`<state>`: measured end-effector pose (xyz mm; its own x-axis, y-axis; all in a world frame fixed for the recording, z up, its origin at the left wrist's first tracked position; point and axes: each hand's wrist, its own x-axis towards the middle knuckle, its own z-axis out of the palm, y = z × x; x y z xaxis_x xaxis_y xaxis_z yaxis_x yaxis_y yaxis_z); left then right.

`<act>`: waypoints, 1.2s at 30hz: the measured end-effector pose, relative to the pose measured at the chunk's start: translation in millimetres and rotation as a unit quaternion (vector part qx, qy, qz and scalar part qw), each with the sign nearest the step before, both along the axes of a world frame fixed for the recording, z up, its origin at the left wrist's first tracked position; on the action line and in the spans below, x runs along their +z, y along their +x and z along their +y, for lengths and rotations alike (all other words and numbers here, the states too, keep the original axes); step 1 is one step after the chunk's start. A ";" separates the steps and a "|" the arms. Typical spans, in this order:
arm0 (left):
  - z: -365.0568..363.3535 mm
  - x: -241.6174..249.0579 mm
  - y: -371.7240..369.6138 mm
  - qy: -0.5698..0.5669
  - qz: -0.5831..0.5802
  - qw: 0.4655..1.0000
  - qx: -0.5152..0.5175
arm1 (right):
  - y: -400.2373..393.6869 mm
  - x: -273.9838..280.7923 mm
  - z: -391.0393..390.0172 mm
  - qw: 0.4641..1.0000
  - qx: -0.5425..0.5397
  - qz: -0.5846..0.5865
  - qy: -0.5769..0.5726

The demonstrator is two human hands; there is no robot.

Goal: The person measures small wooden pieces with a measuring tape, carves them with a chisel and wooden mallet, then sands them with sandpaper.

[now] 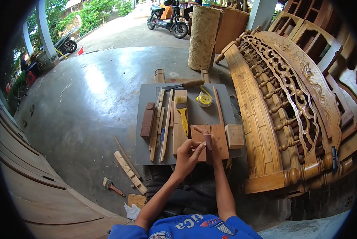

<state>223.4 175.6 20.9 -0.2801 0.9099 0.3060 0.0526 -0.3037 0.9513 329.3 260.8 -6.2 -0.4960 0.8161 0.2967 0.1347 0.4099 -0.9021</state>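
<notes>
My left hand (pixel 189 154) is closed in a pinch on the edge of a brown strip that looks like sandpaper (pixel 208 139). The strip lies along the fingers of my right hand (pixel 216 148), which seems to hold it; part of that hand is hidden behind it. Both hands are over a reddish-brown wooden board (pixel 221 140) at the near edge of the grey work table (pixel 146 99). A pale wooden block (pixel 234 136) stands just right of the board. To the left, a yellow-handled brush (pixel 183 116) rests on a long wooden piece (pixel 178 146).
On the table are a tape measure (pixel 204 99), a wood-handled tool (pixel 191 83), a dark red block (pixel 148 119) and several thin wooden strips (pixel 158 123). Carved wooden furniture (pixel 262 127) stands close on the right. Another brush (pixel 114 187) and a notched wood piece (pixel 130 172) lie on the floor.
</notes>
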 end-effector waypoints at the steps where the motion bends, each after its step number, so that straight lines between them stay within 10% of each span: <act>1: 0.2 0.0 0.7 -0.002 0.004 1.000 0.002 | -0.2 3.7 -2.3 1.000 -0.001 -0.008 0.006; 13: -0.8 10.0 4.2 -0.002 0.016 1.000 0.018 | -8.2 67.1 -36.8 0.998 0.020 0.065 0.009; 17: 2.7 3.4 0.1 -0.002 -0.001 1.000 0.009 | 11.5 -7.4 9.2 0.993 0.013 -0.097 0.059; 18: 2.6 1.7 0.2 -0.012 -0.010 1.000 0.007 | 5.8 1.8 11.3 0.995 0.020 -0.028 -0.094; 20: 8.5 0.2 -1.9 -0.017 -0.008 1.000 0.012 | -3.0 63.0 -19.0 0.998 0.038 0.013 0.038; 26: 5.3 -6.3 -9.5 -0.018 -0.083 0.996 0.001 | -1.6 -19.0 24.3 0.993 -0.024 -0.112 0.034; 30: -1.1 -4.9 -3.0 -0.023 -0.107 0.994 0.000 | -10.6 58.1 -32.4 0.996 0.037 0.000 0.082; 36: 4.8 3.8 -3.9 -0.034 -0.102 0.994 0.003 | -8.2 28.7 -15.1 0.994 -0.046 -0.032 0.091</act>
<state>219.5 180.4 24.7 -0.3348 0.9248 0.1805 -0.1430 -0.2392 0.9604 321.0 245.7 22.6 -0.4452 0.7943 0.4134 0.2341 0.5489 -0.8025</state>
